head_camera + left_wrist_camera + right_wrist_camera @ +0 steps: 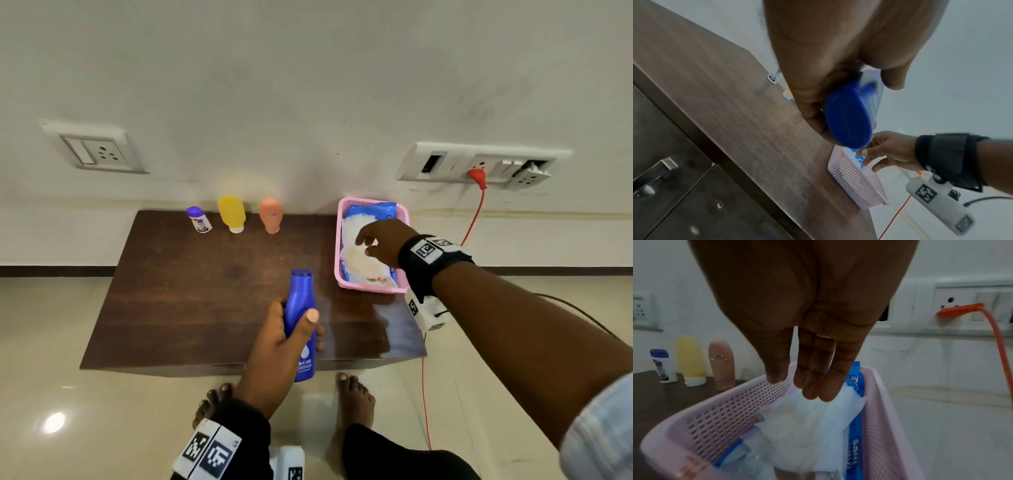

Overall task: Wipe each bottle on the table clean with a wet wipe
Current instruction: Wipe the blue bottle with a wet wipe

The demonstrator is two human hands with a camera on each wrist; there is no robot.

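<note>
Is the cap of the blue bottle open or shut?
Shut: the blue bottle, gripped by the left hand, shows its cap flush on top.

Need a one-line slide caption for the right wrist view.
Right hand reaches open-fingered over the white wipes in the pink basket.

Obscured and cropped items

Blue bottle (301, 318) label partly covered by left hand (274, 346); wipe pack (854, 431) print cropped and blurred; right hand (807, 337) contact with white wipes (807, 426) indeterminate
</note>
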